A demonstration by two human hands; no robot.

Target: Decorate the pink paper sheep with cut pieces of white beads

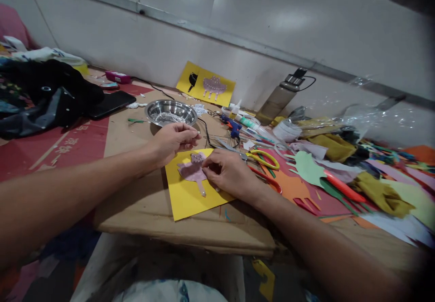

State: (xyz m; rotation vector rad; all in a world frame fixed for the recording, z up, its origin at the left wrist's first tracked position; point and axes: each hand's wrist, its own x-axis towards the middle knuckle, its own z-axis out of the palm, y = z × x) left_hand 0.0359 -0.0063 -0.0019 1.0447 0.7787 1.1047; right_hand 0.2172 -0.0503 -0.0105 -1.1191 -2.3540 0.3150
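Observation:
A yellow card [185, 204] lies on the cardboard table top under my hands. On it is a pink paper cut-out [193, 171] with small pearly beads along its upper part and one bead near the tip of its lower leg. My right hand [231, 170] rests over the card's right side, its thumb and finger pinched together at the cut-out's edge; whatever they hold is hidden. Just above the card, my left hand [176, 142] is closed, with a small white bead [199, 132] showing at its fingertips. Behind that hand stands a steel bowl [152, 117] with small pale bits inside.
Yellow-handled scissors [263, 159] and a blue glue gun [233, 127] lie right of my hands. Paper scraps [309, 168] cover the right side. A grey bottle [278, 98] and a decorated yellow card [222, 98] lean on the wall. A phone [110, 104] lies left.

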